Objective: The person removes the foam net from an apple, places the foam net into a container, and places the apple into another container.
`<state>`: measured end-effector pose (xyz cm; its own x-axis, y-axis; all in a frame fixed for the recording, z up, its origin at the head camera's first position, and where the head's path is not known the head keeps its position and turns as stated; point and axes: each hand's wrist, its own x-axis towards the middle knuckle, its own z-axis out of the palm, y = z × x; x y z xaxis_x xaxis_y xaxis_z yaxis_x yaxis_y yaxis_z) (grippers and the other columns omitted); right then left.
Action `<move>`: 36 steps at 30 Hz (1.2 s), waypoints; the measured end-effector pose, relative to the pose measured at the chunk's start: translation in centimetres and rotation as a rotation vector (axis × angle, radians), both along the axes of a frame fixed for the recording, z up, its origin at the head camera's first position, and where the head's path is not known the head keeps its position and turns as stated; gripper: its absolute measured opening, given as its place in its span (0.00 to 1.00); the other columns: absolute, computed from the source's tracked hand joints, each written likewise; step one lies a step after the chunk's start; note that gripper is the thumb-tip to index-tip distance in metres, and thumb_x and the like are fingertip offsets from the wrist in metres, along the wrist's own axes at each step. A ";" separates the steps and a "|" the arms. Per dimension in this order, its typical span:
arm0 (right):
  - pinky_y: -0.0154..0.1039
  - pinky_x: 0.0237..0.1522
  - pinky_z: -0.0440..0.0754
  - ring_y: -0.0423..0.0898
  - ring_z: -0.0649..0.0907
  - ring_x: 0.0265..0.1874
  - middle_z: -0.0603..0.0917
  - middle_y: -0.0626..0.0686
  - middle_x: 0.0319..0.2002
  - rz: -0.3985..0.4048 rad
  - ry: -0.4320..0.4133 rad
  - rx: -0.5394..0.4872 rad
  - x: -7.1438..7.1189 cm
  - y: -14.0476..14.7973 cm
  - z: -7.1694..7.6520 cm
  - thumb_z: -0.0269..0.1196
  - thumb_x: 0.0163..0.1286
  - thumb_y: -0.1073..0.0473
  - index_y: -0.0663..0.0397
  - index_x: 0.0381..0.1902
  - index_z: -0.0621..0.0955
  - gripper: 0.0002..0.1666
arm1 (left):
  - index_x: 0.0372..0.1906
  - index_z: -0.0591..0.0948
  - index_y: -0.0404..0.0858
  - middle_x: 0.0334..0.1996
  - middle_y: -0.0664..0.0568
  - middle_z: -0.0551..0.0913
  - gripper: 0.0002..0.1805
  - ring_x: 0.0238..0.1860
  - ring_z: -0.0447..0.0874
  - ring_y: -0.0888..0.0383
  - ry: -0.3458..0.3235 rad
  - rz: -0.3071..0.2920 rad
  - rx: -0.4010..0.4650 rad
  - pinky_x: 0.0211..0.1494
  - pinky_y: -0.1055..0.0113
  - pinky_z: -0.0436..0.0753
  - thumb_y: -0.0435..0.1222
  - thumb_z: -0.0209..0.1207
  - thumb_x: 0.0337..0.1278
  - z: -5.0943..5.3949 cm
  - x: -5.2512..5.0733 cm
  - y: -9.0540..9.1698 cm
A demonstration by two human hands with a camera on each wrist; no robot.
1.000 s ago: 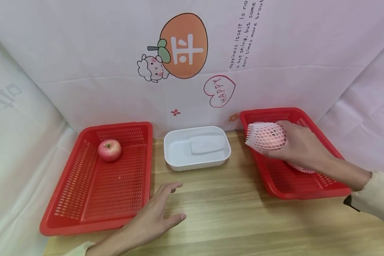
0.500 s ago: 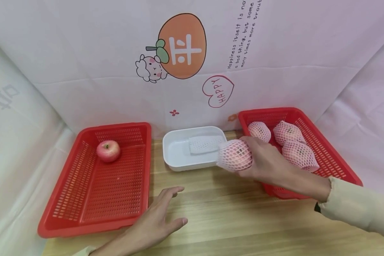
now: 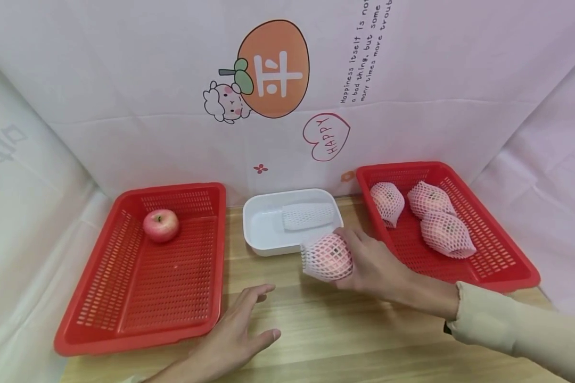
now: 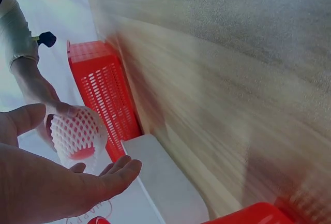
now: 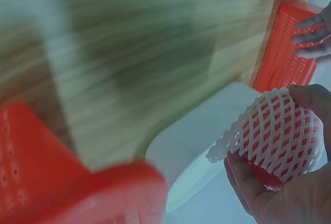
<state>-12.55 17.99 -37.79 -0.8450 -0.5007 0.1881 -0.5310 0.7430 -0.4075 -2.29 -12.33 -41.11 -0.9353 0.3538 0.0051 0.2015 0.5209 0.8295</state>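
My right hand (image 3: 378,266) grips an apple in a white foam net (image 3: 329,257), held above the table in front of the white tray. In the right wrist view, fingers and thumb curl round the netted apple (image 5: 282,136), and the net's loose end sticks out past it. My left hand (image 3: 237,332) hovers near the left basket's front corner, fingers apart and holding nothing. From the left wrist view, the left hand (image 4: 67,177) lies open with the netted apple (image 4: 80,133) beyond it. A bare apple (image 3: 161,225) sits in the left red basket (image 3: 139,340).
A white tray (image 3: 263,248) at the back middle holds an empty foam net (image 3: 307,216). The right red basket (image 3: 503,279) contains 3 netted apples, one of them (image 3: 387,201) by its left wall. A printed cloth (image 3: 172,149) hangs behind the wooden table (image 3: 287,351).
My right hand has lifted the netted apple out of the right basket and carried it left and toward me. The left hand has stayed nearly still.
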 end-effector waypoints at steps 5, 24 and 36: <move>0.47 0.44 0.91 0.50 0.87 0.43 0.81 0.59 0.51 0.012 0.007 -0.001 0.6 -0.9 -1.4 0.88 0.41 0.55 0.59 0.65 0.72 0.55 | 0.74 0.71 0.46 0.70 0.51 0.75 0.38 0.69 0.76 0.46 -0.005 0.007 0.007 0.67 0.43 0.80 0.45 0.73 0.62 -0.4 0.1 0.0; 0.45 0.42 0.88 0.49 0.86 0.44 0.81 0.56 0.50 -0.004 -0.078 -0.017 1.7 -2.2 -6.2 0.87 0.39 0.55 0.54 0.64 0.73 0.54 | 0.72 0.72 0.45 0.72 0.49 0.75 0.35 0.68 0.78 0.43 -0.054 0.027 0.048 0.69 0.44 0.79 0.43 0.72 0.63 -1.9 0.3 -0.1; 0.43 0.43 0.89 0.46 0.84 0.42 0.79 0.53 0.48 0.033 -0.083 -0.061 2.2 -2.8 -7.6 0.86 0.41 0.56 0.52 0.64 0.72 0.52 | 0.73 0.70 0.42 0.73 0.43 0.73 0.33 0.70 0.76 0.39 -0.084 0.015 0.106 0.71 0.42 0.76 0.41 0.70 0.67 -2.7 0.2 0.1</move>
<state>-10.36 15.23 -45.38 -0.8420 -0.5186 0.1488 -0.5174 0.6980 -0.4950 -2.09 -12.23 -43.79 -0.9392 0.3414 -0.0368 0.1221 0.4322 0.8935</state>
